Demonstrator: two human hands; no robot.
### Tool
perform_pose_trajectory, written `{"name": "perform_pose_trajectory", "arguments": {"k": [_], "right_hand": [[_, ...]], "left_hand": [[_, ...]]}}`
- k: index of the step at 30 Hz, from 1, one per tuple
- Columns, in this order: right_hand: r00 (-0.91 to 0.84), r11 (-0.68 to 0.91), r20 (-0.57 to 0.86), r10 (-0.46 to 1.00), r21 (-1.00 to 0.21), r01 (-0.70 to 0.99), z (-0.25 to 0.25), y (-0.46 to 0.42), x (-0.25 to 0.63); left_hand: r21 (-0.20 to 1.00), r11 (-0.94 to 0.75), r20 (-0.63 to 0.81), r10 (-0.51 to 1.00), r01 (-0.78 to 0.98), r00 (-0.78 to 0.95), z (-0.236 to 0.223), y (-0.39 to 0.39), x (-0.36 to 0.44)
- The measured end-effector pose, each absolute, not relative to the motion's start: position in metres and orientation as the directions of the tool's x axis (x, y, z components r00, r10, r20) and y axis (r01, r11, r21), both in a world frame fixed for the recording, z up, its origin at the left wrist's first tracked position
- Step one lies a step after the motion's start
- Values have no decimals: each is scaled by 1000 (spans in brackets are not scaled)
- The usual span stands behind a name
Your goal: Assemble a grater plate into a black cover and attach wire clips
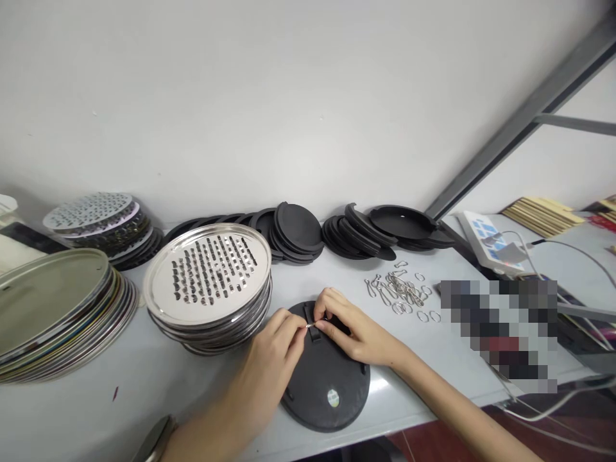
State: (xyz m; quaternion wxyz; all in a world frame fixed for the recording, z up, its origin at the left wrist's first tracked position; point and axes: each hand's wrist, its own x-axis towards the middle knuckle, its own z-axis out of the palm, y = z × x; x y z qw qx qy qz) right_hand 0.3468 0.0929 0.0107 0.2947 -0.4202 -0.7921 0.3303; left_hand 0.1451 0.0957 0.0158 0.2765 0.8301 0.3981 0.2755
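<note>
"Your watch [156,439] is nearest, on your left wrist at the bottom edge."

"And my hands?"

"Your left hand [276,346] pinches a small metal piece [310,325] between thumb and finger. Your right hand [350,326] pinches narrowly at its other end. Both are over the far part of a black disc [327,382], which lies flat near the front of the table [428,391], a round sticker [333,398] on its near half."

"Is anything in my way?"

"On your left, a stack of slotted metal plates [212,282] stands just beside your hand. Further left is a stack of round trays [52,301], with some perforated discs [91,215] behind. Black lids [298,230] lean and overlap along the wall [289,115]."

"What about my right?"

"Beyond your right hand, loose metal clips and rings [399,289] lie spread on the table. Past them there's a blurred-out patch I can't read, then a slanting metal post [491,138], a white panel [491,237] and a stack of pale strips [543,215]."
</note>
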Motion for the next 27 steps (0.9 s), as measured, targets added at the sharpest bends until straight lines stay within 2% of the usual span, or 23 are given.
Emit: {"name": "perform_pose_trajectory", "arguments": {"k": [6, 10, 12, 15, 17, 19, 27], "right_hand": [[-442, 410, 197, 875, -787, 460, 10, 93, 346], [-423, 417, 226, 878, -795, 440, 12, 93, 346], [-413, 429, 249, 876, -794, 431, 13, 91, 347], [-395, 436, 274, 877, -799, 414, 16, 89, 350], [-387, 442, 284, 877, -793, 420, 18, 87, 351], [-391, 461, 298, 870, -773, 436, 19, 86, 352], [-435, 473, 263, 861, -727, 498, 19, 85, 351]], "left_hand": [[658, -509, 230, 838, 556, 495, 9, 95, 144], [762, -405, 167, 877, 506, 450, 16, 97, 149], [857, -264, 66, 909, 443, 413, 20, 98, 151], [960, 68, -180, 891, 270, 416, 25, 98, 155], [947, 287, -320, 828, 141, 460, 28, 98, 158], [911, 409, -380, 783, 51, 492, 30, 98, 162], [898, 430, -322, 785, -90, 529, 22, 99, 166]]}}
